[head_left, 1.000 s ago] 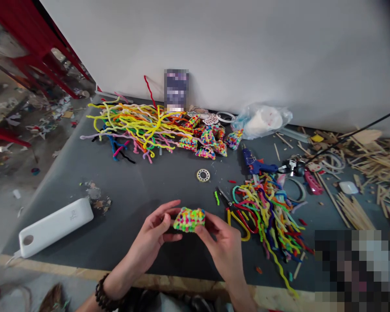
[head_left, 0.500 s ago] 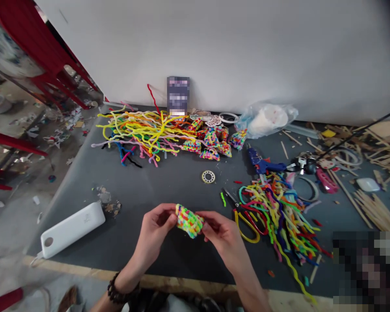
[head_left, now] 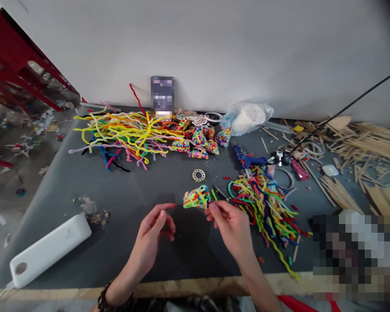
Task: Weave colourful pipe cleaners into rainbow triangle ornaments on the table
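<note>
Yellow, orange, green and blue fuzzy strands make up the small woven-looking piece (head_left: 196, 197) that you hold out in front of you, over the dark grey tabletop (head_left: 146, 184). Your right hand (head_left: 233, 226) pinches its right-hand end between thumb and fingertips; your left hand (head_left: 153, 229) is apart from it, holding nothing, fingers loosely curled. The step in hand seems to be handling this piece and looking it over. The next move probably calls for a light, steady pinch, since such soft strands could squash or shift under a hard grip; if you want both hands on it, the left must reach across the gap.

Just beyond the piece lies a flat cream ring with a row of holes (head_left: 198, 175). Scissors with grey blades (head_left: 221, 193) lie partly hidden behind your right hand, beside a loose heap of short multicoloured fuzzy stems (head_left: 264, 203). Past that heap rests a blue glue gun (head_left: 248, 159). Farther back are long, mostly yellow fuzzy stems (head_left: 123, 132) and a cluster of small multicoloured woven-looking shapes (head_left: 199, 137). Well apart on your left sits a white oblong power bank (head_left: 52, 250). On your right, the scissors and heap could catch a low sweep.
</note>
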### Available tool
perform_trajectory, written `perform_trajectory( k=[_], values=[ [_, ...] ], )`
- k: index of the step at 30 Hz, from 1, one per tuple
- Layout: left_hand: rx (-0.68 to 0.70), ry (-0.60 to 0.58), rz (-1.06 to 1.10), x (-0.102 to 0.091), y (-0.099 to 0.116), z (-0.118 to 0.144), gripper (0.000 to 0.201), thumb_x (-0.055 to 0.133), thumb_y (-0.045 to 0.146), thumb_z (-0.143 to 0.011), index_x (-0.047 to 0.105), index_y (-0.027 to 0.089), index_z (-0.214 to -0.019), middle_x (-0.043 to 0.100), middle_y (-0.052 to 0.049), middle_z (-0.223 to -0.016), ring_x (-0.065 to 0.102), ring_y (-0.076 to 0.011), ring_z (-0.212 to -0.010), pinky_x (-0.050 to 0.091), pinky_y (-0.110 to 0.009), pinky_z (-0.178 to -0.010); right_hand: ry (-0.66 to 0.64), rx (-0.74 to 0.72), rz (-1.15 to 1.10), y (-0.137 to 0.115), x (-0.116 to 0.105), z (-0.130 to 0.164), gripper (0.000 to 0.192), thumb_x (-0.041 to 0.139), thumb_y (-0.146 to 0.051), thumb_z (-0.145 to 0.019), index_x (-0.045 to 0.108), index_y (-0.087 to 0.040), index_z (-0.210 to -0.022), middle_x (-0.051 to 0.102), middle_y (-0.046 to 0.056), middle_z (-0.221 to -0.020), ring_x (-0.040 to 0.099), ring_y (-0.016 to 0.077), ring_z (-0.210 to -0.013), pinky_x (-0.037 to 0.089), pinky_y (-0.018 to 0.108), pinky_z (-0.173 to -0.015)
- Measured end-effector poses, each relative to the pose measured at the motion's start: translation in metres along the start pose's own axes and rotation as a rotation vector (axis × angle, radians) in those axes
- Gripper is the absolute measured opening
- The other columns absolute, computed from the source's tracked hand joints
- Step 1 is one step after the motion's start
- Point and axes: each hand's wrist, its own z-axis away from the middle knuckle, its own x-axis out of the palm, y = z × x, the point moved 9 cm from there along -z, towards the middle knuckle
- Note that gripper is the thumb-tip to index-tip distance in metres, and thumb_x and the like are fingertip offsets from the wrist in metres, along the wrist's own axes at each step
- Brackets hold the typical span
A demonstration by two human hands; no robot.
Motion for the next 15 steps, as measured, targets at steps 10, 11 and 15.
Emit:
perform_trajectory(
  k=[10, 11, 15],
  values=[
    [-0.032, -0.210, -0.167, 0.001, -0.011, 0.007, 0.041, 0.063, 0.055, -0.097, 0.075, 0.018, -0.109, 0.065, -0.003, -0.077, 0.057, -0.0154, -0.072, 0.048, -0.025, -0.066, 0.548, -0.400, 0.225, -0.074, -0.065, -0.072, 0.042, 0.056, -0.054, -0.099, 0.073, -0.016, -0.106, 0.080, 0.011, -0.091, 0.078, 0.0232, -0.075, 0.063, 0.034, -0.070],
    [-0.035, -0.229, -0.173, 0.003, -0.012, 0.007, 0.041, 0.062, 0.056, -0.098, 0.075, 0.018, -0.109, 0.065, -0.004, -0.078, 0.057, -0.0156, -0.073, 0.048, -0.025, -0.066, 0.567, -0.413, 0.284, -0.073, -0.064, -0.078, 0.043, 0.053, -0.054, -0.101, 0.072, -0.016, -0.108, 0.080, 0.012, -0.093, 0.079, 0.0238, -0.077, 0.063, 0.035, -0.072],
    [-0.048, -0.297, -0.183, 0.006, -0.014, 0.010, 0.042, 0.057, 0.056, -0.101, 0.075, 0.019, -0.111, 0.065, -0.004, -0.080, 0.058, -0.0162, -0.075, 0.049, -0.026, -0.068, 0.396, -0.369, 0.589, -0.049, -0.047, -0.108, 0.037, 0.061, -0.051, -0.095, 0.075, -0.018, -0.099, 0.081, 0.011, -0.086, 0.079, 0.0273, -0.079, 0.060, 0.038, -0.079]
  ],
)
